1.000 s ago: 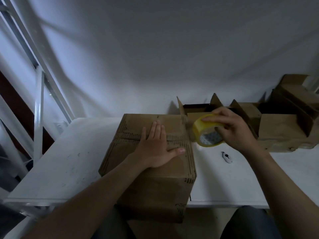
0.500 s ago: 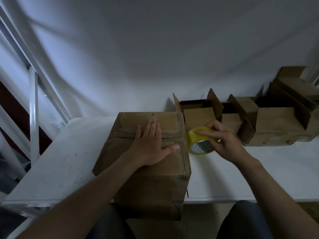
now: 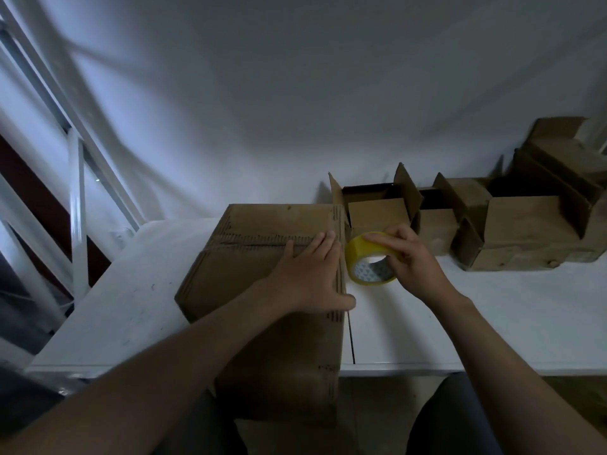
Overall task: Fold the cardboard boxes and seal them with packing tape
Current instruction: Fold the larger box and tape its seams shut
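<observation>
Left hand (image 3: 308, 274) presses flat on the box (image 3: 243, 284). Right hand (image 3: 412, 257) grips the tape roll (image 3: 363, 254) just beside the right end of the seam (image 3: 253, 243), which runs leftward.

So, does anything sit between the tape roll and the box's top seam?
Only the left hand, flat on the box, fingers over the right end of its seam beside the tape roll that the right hand grips.

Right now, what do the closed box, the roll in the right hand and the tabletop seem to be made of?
Closed box: corrugated cardboard, matte brown; ribbed edges show along the flap seam. Tape roll: glossy yellowish plastic film on a printed core, probably card. Table: smooth white top, scuffed; painted or laminated, cannot tell which.
</observation>
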The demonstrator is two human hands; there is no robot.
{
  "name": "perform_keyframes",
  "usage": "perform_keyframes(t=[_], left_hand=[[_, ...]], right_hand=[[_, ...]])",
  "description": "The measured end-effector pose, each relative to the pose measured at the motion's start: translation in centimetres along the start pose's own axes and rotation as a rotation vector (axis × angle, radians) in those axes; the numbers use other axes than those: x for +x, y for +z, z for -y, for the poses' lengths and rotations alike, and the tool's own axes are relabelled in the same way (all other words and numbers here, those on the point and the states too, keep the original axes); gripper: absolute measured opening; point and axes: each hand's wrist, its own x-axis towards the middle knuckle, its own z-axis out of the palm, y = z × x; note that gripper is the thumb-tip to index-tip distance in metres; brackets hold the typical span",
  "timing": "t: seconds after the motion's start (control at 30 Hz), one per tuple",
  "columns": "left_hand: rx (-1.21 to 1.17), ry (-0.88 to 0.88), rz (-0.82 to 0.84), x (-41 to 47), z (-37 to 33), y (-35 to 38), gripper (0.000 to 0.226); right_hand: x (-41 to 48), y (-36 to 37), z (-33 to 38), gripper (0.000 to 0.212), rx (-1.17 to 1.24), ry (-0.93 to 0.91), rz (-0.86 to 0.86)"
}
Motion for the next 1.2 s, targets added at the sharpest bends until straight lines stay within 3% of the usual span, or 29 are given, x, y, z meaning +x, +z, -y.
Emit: perform_keyframes(t=[0.17,0.4,0.57,0.8,1.1,1.2], left_hand=[[-0.03,-0.018,0.024,0.1,3.4,-2.8,0.097],[-0.13,-0.059,0.012,-2.7,12.3,-1.2,0.097],[-0.231,-0.041,-0.075,-6.2,18.2,0.6,0.088],[-0.14,-0.098,-0.231,-6.1,18.9,2.9,0.065],[-0.106,0.056,-0.156,-5.9,22.5,1.9,0.063],[-0.172,0.023,-0.18,-6.5,24.0,1.7,0.063]], right_hand=[[2.7,1.3,1.1,0.075,0.01,0.041,-0.015],[3.8,6.6,5.2,0.065,0.009,0.035,0.164],[2.4,11.1,11.0,0.074,-0.047,-0.034,0.211],[1.2,14.6,13.9,0.078,-0.294,-0.004,0.168],[2.4,14.9,16.9,0.089,-0.441,0.072,0.32],[3.9,14.3,17.2,0.067,-0.467,0.027,0.329]])
